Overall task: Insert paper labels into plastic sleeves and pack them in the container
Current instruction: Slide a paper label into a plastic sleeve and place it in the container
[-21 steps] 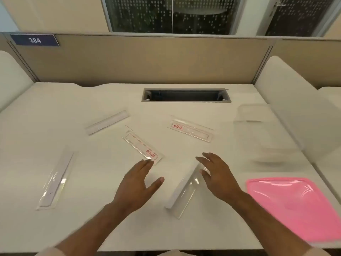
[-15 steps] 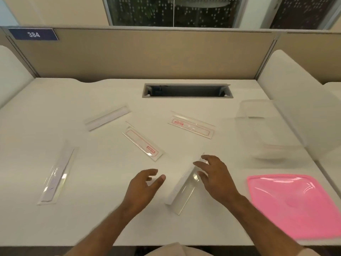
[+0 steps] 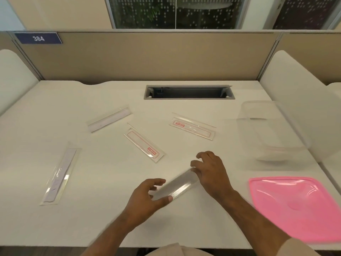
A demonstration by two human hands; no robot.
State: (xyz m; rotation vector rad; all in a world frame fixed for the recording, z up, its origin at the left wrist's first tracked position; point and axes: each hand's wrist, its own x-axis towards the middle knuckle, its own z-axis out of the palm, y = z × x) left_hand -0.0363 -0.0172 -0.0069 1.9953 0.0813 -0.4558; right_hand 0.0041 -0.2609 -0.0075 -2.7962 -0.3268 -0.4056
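A clear plastic sleeve (image 3: 177, 185) is held between both hands just above the desk's near middle. My left hand (image 3: 145, 198) grips its near end with thumb and fingers, and my right hand (image 3: 212, 172) holds its far end. Two sleeves with red-printed paper labels lie beyond: one (image 3: 144, 143) at the centre, another (image 3: 192, 126) to its right. Two more sleeves with plain white strips lie at the left (image 3: 59, 172) and far left-centre (image 3: 108, 119). The clear plastic container (image 3: 267, 130) stands at the right, with nothing visible inside.
The pink lid (image 3: 297, 206) lies at the near right corner of the white desk (image 3: 110, 209). A cable slot (image 3: 189, 92) opens at the back centre. Beige partitions close the back and white dividers stand on both sides.
Both hands closed on the sleeve near the desk's front; it turned from steeply diagonal to more level and lifted slightly. My left hand moved right onto its near end.
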